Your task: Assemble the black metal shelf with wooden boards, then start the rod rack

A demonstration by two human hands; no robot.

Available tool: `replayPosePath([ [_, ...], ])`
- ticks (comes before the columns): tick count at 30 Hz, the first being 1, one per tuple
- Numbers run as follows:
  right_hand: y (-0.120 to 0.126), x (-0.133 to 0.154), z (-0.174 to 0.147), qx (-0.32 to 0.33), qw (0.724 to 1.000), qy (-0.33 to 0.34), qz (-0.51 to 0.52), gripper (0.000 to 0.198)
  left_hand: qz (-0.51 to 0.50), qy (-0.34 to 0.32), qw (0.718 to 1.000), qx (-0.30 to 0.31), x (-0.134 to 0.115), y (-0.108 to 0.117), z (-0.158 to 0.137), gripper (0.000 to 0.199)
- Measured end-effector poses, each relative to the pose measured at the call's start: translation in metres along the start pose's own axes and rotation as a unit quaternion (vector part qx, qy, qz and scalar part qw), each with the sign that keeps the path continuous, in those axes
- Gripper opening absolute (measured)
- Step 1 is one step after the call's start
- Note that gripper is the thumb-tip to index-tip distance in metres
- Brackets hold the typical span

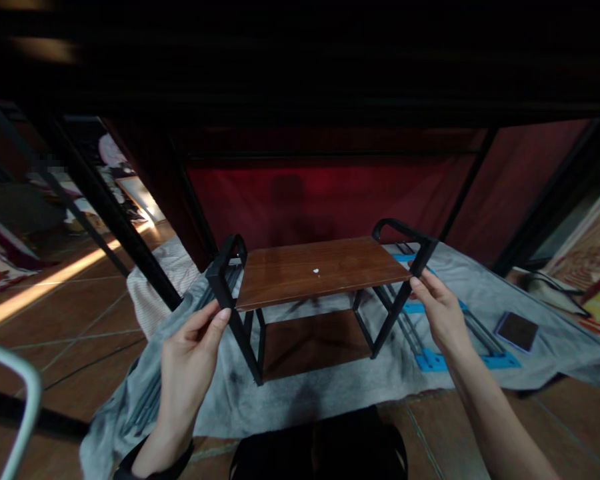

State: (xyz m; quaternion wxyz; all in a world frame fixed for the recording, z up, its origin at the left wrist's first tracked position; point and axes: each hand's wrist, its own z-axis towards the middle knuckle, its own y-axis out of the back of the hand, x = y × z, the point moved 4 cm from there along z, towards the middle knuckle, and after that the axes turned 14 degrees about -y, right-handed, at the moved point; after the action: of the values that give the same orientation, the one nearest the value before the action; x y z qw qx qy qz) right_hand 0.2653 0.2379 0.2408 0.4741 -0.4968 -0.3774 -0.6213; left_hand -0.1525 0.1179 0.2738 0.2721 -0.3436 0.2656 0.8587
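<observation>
A small two-tier shelf rack stands upright in the middle, with a brown wood-grain top board [315, 273], a lower board [320, 343] and black side frames with rounded upper ends. My left hand [193, 360] pinches the left side frame [235, 323] just below the top board, thumb toward me. On the opposite side, my right hand [440, 310] grips the right side frame [400, 303] near the board's front corner; some of its fingertips are hidden behind the frame. A small white mark shows on the top board.
Grey cloth [325, 400] lies under the rack. To its right are blue-ended grey rods [433, 360] and a dark flat phone-like object [517, 331]. Grey tubes [147, 400] lie at the left. A dark red panel [330, 200] stands behind; a dark beam spans overhead.
</observation>
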Motion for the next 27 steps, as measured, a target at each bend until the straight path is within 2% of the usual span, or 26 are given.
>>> replayPosePath([
  [3,-0.001,-0.001,-0.001,0.004,1.000,-0.004,-0.002,0.044,-0.006,-0.006,1.000,-0.012,0.001,-0.001,0.001,0.041],
  [9,0.000,0.000,-0.002,-0.008,1.000,-0.006,0.001,0.042,-0.018,-0.017,1.000,0.012,0.000,-0.004,0.003,0.042],
  [15,0.003,-0.004,0.001,-0.011,1.000,-0.014,-0.006,0.041,0.001,-0.039,0.999,0.009,-0.005,-0.004,0.005,0.039],
  [21,0.002,-0.004,0.001,-0.039,0.999,0.000,-0.011,0.041,-0.060,-0.024,0.998,0.008,0.004,-0.011,0.001,0.042],
  [27,0.003,-0.010,0.001,-0.033,0.999,-0.034,-0.007,0.043,-0.033,-0.002,0.999,-0.001,0.005,-0.007,0.000,0.046],
])
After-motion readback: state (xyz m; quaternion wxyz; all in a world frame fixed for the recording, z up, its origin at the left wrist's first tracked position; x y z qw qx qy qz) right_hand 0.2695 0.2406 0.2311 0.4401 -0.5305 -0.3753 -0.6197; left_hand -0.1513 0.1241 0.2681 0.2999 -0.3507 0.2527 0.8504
